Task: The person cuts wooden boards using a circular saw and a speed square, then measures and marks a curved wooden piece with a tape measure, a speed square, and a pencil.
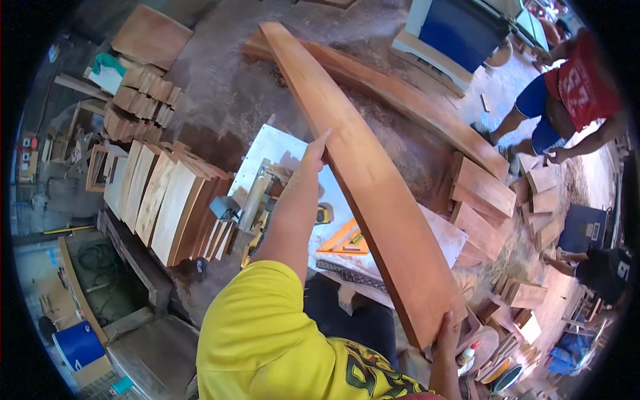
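A person in a yellow T-shirt (267, 320) holds a long, reddish-brown wooden plank (353, 160) diagonally above a white tabletop (277, 143) in a cluttered woodworking shop. The left hand (316, 152) is clamped on the plank's left edge over the tabletop, while the right hand (448, 333) grips the corner of its near end — on the tabletop's near right side, close to the wearer's body. The plank's far end reaches well past the tabletop's far edge. An orange triangular square (348, 241) lies on the tabletop, its right side close to the plank in view; yellow-and-black tools, partly hidden by the left forearm, sit toward the tabletop's left side. A second long plank (413, 100) lies beyond the tabletop, and a row of stacked boards (170, 207) stands to its left. Right of the tabletop are loose wooden blocks (483, 190) — and, farther off, a person in a red shirt (587, 83).
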`<action>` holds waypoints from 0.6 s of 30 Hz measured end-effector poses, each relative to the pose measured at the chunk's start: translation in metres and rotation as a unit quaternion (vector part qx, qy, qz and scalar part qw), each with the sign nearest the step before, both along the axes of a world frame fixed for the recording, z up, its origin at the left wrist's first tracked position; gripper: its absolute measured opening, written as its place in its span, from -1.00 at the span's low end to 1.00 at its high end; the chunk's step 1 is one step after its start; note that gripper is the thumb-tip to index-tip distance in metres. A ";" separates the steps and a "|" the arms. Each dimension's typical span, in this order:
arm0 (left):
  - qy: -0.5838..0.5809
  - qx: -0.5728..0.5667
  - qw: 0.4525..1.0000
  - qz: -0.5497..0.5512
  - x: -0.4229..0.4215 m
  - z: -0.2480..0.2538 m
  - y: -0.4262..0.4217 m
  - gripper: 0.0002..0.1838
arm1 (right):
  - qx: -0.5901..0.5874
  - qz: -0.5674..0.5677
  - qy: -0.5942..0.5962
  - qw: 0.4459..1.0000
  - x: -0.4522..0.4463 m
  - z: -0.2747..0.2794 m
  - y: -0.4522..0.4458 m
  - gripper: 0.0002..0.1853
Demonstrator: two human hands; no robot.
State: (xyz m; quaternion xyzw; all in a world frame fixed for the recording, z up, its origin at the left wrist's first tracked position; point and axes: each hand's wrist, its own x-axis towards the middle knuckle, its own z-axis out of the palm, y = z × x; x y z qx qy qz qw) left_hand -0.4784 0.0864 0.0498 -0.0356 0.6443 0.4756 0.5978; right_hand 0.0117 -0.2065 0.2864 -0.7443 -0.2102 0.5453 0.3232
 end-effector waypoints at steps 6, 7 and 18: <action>-0.126 0.100 0.984 0.073 -0.014 -0.012 -0.001 -0.45 | -0.061 -0.024 -0.064 0.996 -0.033 0.044 -0.005 -0.39; -0.132 0.122 0.980 0.081 -0.017 -0.009 0.000 -0.47 | -0.042 -0.055 -0.005 0.998 -0.041 0.050 -0.005 -0.40; -0.157 0.075 0.980 0.101 0.027 0.059 -0.079 -0.43 | -0.117 -0.086 -0.051 0.988 0.016 0.105 -0.094 -0.26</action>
